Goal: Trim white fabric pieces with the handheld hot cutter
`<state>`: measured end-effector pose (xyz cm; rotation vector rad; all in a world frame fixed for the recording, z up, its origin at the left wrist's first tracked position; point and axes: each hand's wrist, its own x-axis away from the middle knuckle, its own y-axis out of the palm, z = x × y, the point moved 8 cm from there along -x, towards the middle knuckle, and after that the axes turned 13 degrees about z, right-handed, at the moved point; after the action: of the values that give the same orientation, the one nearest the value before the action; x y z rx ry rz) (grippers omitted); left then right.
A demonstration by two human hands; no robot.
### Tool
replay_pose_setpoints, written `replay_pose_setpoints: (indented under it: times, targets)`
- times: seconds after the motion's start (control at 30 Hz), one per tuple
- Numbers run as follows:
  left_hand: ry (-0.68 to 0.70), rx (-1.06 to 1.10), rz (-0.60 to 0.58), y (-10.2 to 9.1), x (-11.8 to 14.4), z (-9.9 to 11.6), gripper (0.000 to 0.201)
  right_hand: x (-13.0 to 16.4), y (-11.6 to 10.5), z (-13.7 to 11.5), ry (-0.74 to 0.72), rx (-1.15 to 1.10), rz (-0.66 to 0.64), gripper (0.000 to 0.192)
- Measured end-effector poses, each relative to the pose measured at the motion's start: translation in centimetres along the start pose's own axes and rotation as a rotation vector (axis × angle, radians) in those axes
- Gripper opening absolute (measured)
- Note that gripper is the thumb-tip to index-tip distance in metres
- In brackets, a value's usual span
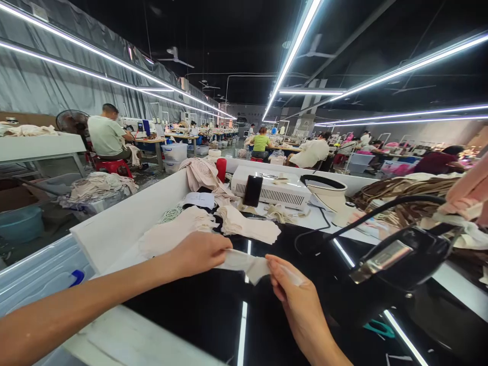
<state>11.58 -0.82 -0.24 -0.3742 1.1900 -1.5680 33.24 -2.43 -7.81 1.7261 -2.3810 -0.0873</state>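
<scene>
**A:** Both hands were on one small pale fabric strip (pixel 244 263), held just above the glossy black worktop (pixel 198 310). Left hand (pixel 200 252) pinched its left end, fingers closed. Right hand (pixel 295 295) had the right end between thumb and fingers, also closed on it.

**B:** Step?

**A:** Looked like straightening or unfolding the piece between the hands. My read: the next move needs even tension, both pinches kept at the edges, strip kept flat.

**B:** Anything nearby?

**A:** Black iron (pixel 400 262) just right of the hands, cord arcing over it. Beyond, a heap of cut beige pieces (pixel 213 223), then a phone (pixel 253 190) leaning on a white box unit (pixel 274 190).

**B:** Unclear bits?

**A:** Right fingertips were hidden under the strip. Strip's fold and far side couldn't be read. Iron partly cut by glare. Workers at the far tables (pixel 183 136) were too small to tell what they handled.
</scene>
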Motion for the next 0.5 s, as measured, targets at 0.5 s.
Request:
replay_pose_setpoints:
  times: [0.5]
  targets:
    - [0.36, -0.161, -0.006, 2.7, 3.5, 3.8, 0.033, 4.4, -1.1, 1.4, -0.522, 0.698, -0.517, 0.026]
